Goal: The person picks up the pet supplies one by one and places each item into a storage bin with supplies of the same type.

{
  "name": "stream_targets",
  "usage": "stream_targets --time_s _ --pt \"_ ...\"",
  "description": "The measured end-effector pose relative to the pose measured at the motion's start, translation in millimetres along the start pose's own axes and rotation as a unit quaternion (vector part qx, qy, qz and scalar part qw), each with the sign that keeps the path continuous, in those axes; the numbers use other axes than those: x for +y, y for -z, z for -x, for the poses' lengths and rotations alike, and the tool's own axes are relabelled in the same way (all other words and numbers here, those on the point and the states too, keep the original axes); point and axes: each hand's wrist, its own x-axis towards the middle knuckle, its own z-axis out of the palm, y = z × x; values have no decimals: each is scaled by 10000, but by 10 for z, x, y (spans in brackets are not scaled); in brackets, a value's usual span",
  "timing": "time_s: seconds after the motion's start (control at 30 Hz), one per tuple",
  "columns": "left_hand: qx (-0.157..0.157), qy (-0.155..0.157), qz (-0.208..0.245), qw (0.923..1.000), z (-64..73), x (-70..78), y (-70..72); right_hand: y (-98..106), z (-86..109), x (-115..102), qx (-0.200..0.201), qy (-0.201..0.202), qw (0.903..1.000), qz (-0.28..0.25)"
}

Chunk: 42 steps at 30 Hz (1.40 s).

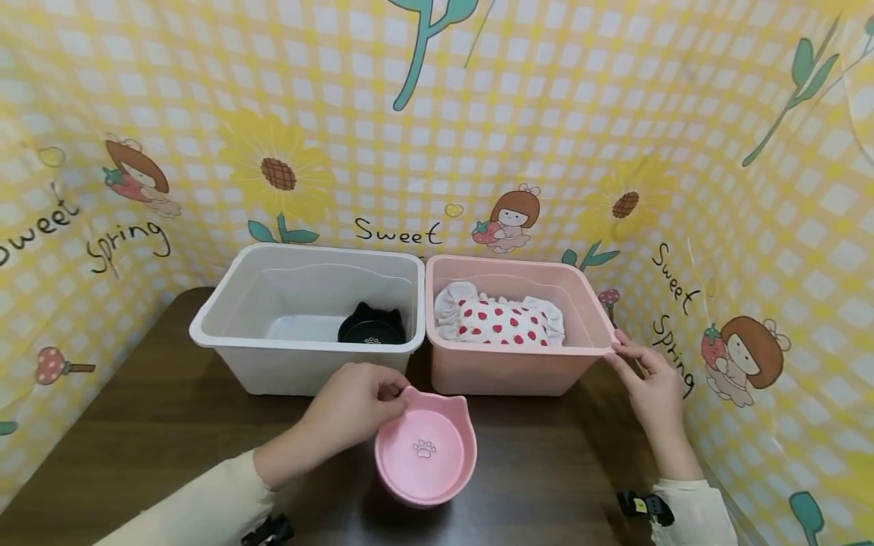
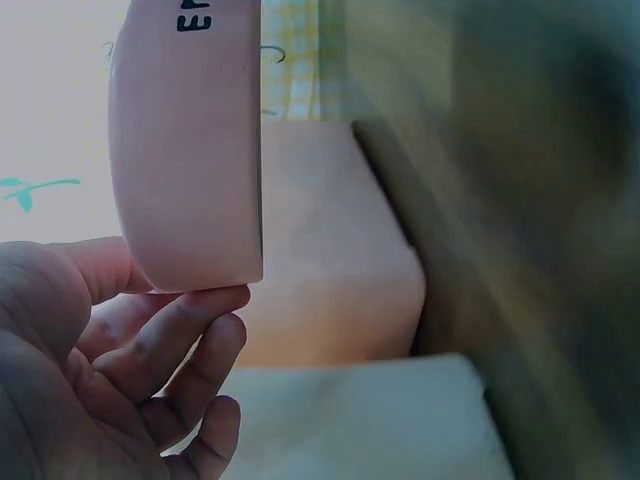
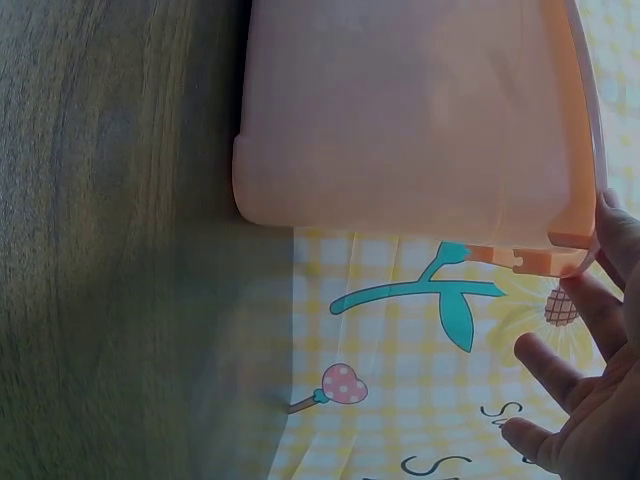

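My left hand pinches the rim of a pink cat-eared pet bowl with a paw print inside. The bowl hangs tilted above the table, in front of the two bins; its side with dark lettering shows in the left wrist view. At the right, my right hand holds the front right corner of the pink bin by its rim between thumb and index finger, the other fingers spread. Inside that bin lies a white ruffled cloth item with red strawberries.
A white bin stands beside the pink one, with a black cat-eared bowl at its right end. Both bins rest on a dark wooden table. A yellow checked sheet hangs behind and along the sides.
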Motion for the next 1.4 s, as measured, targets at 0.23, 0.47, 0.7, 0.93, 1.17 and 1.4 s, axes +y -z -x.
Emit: stream_targets --time_s 0.23,0.47,0.7,0.93,1.17,1.4 --pt "-111 144 -22 9998 50 2 396 -3 -16 0 -14 0 10000 58" --pt "-41 141 -107 9998 61 8 690 15 3 -33 -21 -25 9997 -223" --pt "-78 255 -117 9996 41 -7 980 16 23 -14 -35 -217 9997 -117" --pt "10 182 -52 9998 8 20 1311 8 22 -18 -59 -227 9997 -110" --pt "315 194 -739 9966 -106 19 1641 27 43 -45 -71 -321 9995 -37" --pt "520 381 -963 9933 -279 -24 1922 17 30 -59 -56 -254 9996 -133"
